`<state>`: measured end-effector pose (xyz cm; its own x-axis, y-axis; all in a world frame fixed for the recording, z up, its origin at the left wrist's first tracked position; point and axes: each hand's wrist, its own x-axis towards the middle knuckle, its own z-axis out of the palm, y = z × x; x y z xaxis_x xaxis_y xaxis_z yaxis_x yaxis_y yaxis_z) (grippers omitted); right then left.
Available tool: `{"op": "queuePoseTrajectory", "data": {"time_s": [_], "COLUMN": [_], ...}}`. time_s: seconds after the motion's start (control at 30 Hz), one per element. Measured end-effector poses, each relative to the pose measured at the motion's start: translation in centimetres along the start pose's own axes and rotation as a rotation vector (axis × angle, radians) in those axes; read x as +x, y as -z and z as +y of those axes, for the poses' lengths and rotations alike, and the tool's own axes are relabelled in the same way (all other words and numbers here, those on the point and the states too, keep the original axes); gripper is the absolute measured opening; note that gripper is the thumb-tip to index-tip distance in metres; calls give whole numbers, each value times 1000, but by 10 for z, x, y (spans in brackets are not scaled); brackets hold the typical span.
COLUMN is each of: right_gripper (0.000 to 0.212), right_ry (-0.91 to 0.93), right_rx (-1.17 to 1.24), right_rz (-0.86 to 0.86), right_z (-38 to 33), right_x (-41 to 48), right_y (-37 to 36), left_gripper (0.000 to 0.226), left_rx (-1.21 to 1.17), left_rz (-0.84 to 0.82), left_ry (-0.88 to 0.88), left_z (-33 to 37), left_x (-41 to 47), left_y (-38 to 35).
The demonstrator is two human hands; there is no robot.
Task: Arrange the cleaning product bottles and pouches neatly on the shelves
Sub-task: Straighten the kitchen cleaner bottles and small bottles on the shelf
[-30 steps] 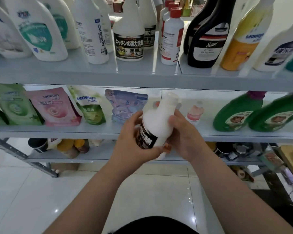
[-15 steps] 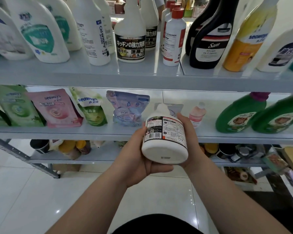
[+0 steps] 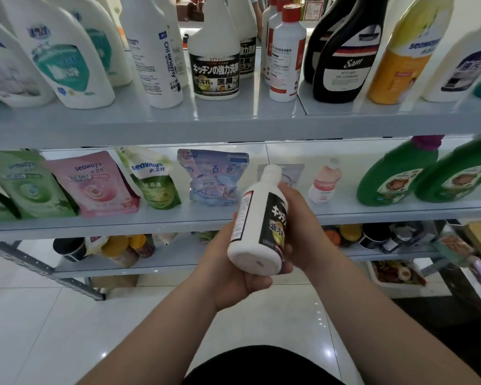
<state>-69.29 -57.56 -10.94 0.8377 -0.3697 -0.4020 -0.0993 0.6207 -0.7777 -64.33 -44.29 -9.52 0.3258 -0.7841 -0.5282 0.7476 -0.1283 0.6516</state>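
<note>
Hands: your left hand (image 3: 233,273) cups the base and your right hand (image 3: 303,232) wraps the label side, both grasping the white bottle (image 3: 254,218).
Axis: base toward you, cap tipped to 12 o'clock.
Likely spot: beside the matching bottle (image 3: 215,70), just left of 12 o'clock on the top shelf (image 3: 233,120).

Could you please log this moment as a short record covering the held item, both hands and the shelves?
held item: white bottle, tilted, cap toward the shelves
left hand: grips the bottle near its base
right hand: holds its labelled side
top shelf: upright bottles, including one matching bottle
middle shelf: pouches at left, green bottles at right
</note>
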Motion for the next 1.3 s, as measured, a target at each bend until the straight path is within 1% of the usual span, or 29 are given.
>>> {"op": "queuePoseTrajectory", "data": {"time_s": [0.07, 0.17, 0.23, 0.3, 0.33, 0.37, 0.4, 0.47, 0.53, 0.6, 0.67, 0.73, 0.8, 0.9, 0.93, 1.0, 1.03, 1.07, 1.1, 1.13, 1.17, 1.2, 1.27, 1.3], "right_gripper": [49, 32, 20, 17, 18, 19, 22, 34, 42, 42, 42, 39, 39, 37, 38, 37, 35, 33, 30, 25, 19, 15, 20, 25], "right_ry": [9, 109, 216, 274, 279, 274, 253, 196, 181, 188, 178, 161, 126, 129, 152, 226, 275, 322, 371, 434, 523, 623, 753, 750], "right_rx": [10, -79, -232, -372, -379, -340, -280, -211, -235, -276, -274, -243, -213, -166, -184, -346, -456, -546, -609, -665, -725, -794, -963, -1068], "right_rz": [50, 96, 137, 185, 181, 161, 135, 109, 66, 50, 73, 75, 68, -42, -76, -98, -95, -79, -52, -2, 74, 148, 219, 228], "right_z": [1, -6, -10, -12, -13, -15, -16, -20, -22, -23, -22, -22, -25, -28, -29, -28, -29, -30, -30, -30, -31, -32, -34, -36], "right_x": [1, 1, 5, 5, 5, 4, 3, 5, 8, 9, 12, 14, 14, 9, 7, 2, 0, -1, -2, -2, -1, 0, 4, 7], "right_y": [0, 2, 6, 9, 11, 12, 13, 17, 20, 20, 21, 24, 26, 26, 26, 27, 27, 27, 27, 26, 26, 25, 26, 26], "left_gripper": [61, 61, 50, 46, 39, 30, 25, 37, 50, 57, 62, 67, 68, 67, 74, 97, 100, 95, 87, 82, 80, 79, 82, 84], "left_rx": [77, 138, 203, 333, 357, 329, 255, 21, -178, -291, -368, -382, -341, -180, -110, -5, 33, 108, 247, 437, 620, 779, 991, 1071], "left_rz": [-25, -11, 37, 121, 170, 204, 222, 220, 99, -32, -94, -76, -31, 49, 44, -14, -34, -11, 75, 214, 360, 464, 568, 593], "left_ry": [-4, -55, -166, -289, -320, -324, -290, -153, -41, 19, 63, 60, -10, -152, -192, -253, -308, -391, -476, -555, -613, -662, -755, -790], "left_z": [0, 2, 2, 0, -2, -3, -4, -5, -4, -3, -4, -6, -9, -14, -16, -17, -17, -17, -16, -15, -14, -14, -16, -16], "left_x": [4, 8, 12, 17, 21, 23, 23, 24, 24, 25, 28, 33, 37, 42, 42, 43, 43, 43, 45, 45, 45, 45, 44, 43], "left_y": [4, 8, 11, 12, 12, 9, 6, 0, -6, -8, -9, -9, -10, -9, -7, -2, 1, 4, 8, 12, 16, 19, 25, 27]}}
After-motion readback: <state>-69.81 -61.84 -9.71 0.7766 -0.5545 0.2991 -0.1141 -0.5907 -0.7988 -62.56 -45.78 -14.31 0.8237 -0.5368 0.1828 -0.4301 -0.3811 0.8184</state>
